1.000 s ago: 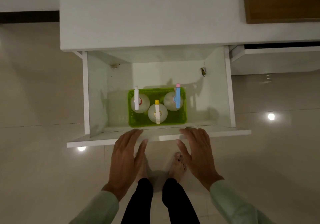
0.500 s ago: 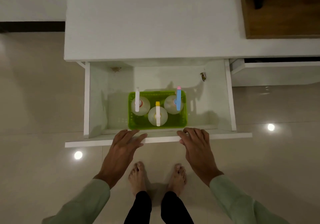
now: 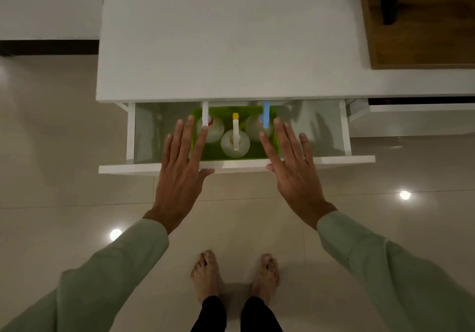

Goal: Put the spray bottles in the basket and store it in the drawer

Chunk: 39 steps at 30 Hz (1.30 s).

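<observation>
A green basket (image 3: pixel 253 153) sits in the white drawer (image 3: pixel 344 161), which stands partly slid under the cabinet top (image 3: pixel 231 49). Three clear spray bottles stand in it: one with a white nozzle (image 3: pixel 214 131), one with a yellow nozzle (image 3: pixel 235 140), one with a blue nozzle (image 3: pixel 257 127). My left hand (image 3: pixel 180 167) and my right hand (image 3: pixel 293 163) lie flat with fingers spread, palms against the drawer's front panel, fingers reaching over the basket's ends. The basket's far edge is hidden under the cabinet top.
A second white drawer (image 3: pixel 411 121) stands slightly out at the right. A brown wooden surface (image 3: pixel 421 23) lies at the upper right. My bare feet (image 3: pixel 235 275) stand on the glossy tiled floor (image 3: pixel 51 164) in front of the cabinet.
The drawer has slid inward under the cabinet top, with both hands pressing its front. The rear half of the drawer is now covered. The hands went from curled on the edge to flat.
</observation>
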### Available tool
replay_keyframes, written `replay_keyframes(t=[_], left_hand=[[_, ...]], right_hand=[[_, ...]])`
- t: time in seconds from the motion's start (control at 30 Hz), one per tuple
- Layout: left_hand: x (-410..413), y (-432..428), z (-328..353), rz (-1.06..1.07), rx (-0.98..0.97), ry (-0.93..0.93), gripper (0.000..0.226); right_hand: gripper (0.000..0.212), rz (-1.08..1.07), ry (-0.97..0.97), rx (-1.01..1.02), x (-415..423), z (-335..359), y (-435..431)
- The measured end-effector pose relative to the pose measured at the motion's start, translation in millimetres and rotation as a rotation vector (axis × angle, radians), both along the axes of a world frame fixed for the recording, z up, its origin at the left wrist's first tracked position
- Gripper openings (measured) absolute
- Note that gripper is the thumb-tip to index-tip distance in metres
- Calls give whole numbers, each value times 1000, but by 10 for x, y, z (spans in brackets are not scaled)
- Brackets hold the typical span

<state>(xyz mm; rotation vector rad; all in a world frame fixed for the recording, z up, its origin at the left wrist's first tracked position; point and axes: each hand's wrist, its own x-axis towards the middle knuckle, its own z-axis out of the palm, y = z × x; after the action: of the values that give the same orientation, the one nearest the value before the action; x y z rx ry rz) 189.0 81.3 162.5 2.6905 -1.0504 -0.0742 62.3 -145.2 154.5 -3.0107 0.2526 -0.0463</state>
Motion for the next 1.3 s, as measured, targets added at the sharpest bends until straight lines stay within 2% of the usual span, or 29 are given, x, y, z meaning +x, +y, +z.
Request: replay_keyframes(t=[0.17,0.53,0.63,0.7,0.77,1.1,1.3], left_hand=[[316,-166,-10,-38,64,-49,85],[941,-518,-136,-83,74,-104,70],[1025,-582,-161,-54,26,-111,67],[1048,-591,-177,-34,-7,-127,79],[1044,-592,-185,-21,-24,-140,89],[1019,-616,-132,-12,19,-107,94],[985,-635,168,-11,72,89,75]], right_hand=[[80,33,-46,-78,344,10,-205],[69,-11,-1,-121,1013,-47,-528],[91,-27,-36,-133,1105,-77,-562],[104,-39,-42,-162,1126,-88,-575],[108,-47,-19,-171,1145,-81,-586],[103,-83,27,-165,1200,10,-514],[86,-89,139,-34,1182,266,-444]])
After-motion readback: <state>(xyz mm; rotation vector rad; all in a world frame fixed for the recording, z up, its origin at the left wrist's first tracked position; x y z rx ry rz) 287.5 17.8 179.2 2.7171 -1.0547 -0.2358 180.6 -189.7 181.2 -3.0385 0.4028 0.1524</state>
